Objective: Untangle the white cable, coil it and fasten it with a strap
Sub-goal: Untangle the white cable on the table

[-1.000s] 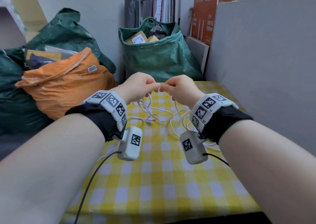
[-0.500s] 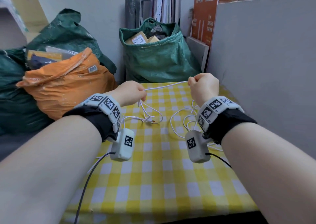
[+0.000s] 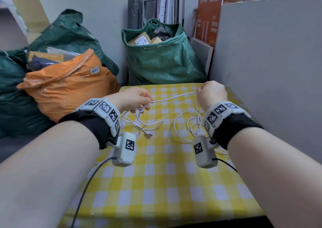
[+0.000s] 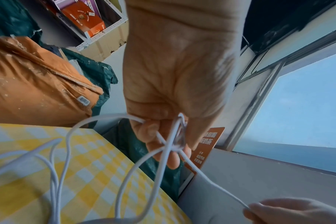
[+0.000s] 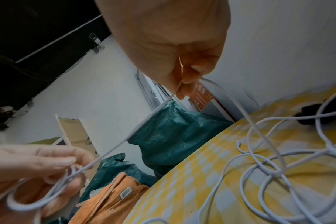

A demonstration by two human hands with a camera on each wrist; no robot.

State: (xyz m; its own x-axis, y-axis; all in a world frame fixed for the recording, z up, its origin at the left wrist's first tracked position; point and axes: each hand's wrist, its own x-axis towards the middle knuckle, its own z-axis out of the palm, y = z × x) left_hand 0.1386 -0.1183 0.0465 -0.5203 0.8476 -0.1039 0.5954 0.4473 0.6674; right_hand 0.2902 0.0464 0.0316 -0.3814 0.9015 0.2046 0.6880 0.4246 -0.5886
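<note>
The left hand (image 3: 132, 99) is pinching a small crossed loop of the white cable (image 3: 172, 98), while the right hand (image 3: 211, 93) is gripping it farther right. Between them a taut span is running left-right above the desk (image 3: 156, 184); slack loops are lying beneath.

The worktop (image 3: 156, 184) is covered with a yellow-and-white checked cloth that reaches to its near and far edges. The white cable (image 3: 183, 121) lies on it in loose, overlapping loops, gathered mostly toward the right side, with a smaller trail of strands left of centre. One cable end, a small connector (image 3: 149, 135), rests flat on the cloth near the middle. From the right wrist view, the loops cross one another several times on the cloth, and a dark object (image 5: 314, 112) lies on the cloth beyond them; what it is cannot be told.
</note>
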